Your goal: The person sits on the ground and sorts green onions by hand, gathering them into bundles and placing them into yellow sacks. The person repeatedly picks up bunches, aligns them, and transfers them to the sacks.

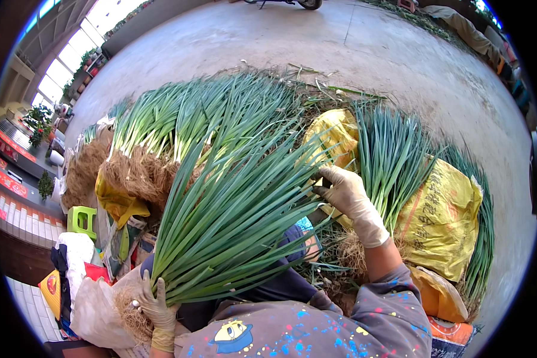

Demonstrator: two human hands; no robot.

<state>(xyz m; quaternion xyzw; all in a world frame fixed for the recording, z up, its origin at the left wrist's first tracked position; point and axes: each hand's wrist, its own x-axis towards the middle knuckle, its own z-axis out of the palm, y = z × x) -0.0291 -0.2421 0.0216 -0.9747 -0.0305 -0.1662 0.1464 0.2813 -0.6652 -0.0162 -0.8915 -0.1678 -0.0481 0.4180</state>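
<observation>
A large loose bunch of garlic greens (232,215) fans out across my lap, its leaf tips pointing up and to the right. My left hand (156,304), in a pale rubber glove, grips this bunch low on the stems, beside the tangled brown roots (132,315). At the leaf tips is my right hand (344,194), gloved the same way, thumb and forefinger close together. Whether those fingers pinch a leaf is not clear. Just beyond that hand lies a yellow woven sack (333,129), partly covered by leaves.
Rows of rooted garlic greens (161,116) lie ahead to the left. Another bundle (389,156) rests at right against a yellow printed sack (443,219). A green plastic stool (81,221) stands left. Leaf scraps (322,89) litter the concrete floor (286,40); a parked two-wheeler (311,3) is far off.
</observation>
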